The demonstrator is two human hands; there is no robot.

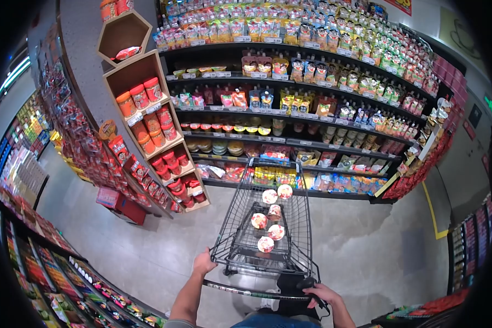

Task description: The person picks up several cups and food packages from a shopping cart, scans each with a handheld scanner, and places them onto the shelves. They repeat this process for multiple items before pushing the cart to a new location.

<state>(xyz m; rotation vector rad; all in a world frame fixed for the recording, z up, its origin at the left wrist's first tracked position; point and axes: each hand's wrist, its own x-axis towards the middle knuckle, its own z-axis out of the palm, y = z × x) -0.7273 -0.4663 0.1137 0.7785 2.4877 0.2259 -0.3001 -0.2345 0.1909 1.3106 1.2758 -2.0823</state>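
Note:
A black wire shopping cart stands in front of me. Several round cups with white, red and patterned lids lie loose in its basket. My left hand is closed on the cart at the rear left corner of the basket. At the right end of the cart's handle, my right hand is closed, with its fingers around the bar's end beside a black knob-like part. A thin dark cord or strap hangs below that hand.
Curved shelves of pouches and cups rise ahead. A wooden display rack with red-lidded jars stands left, beside a red box on the floor. Hanging snack packs line the far left; another shelf runs near left.

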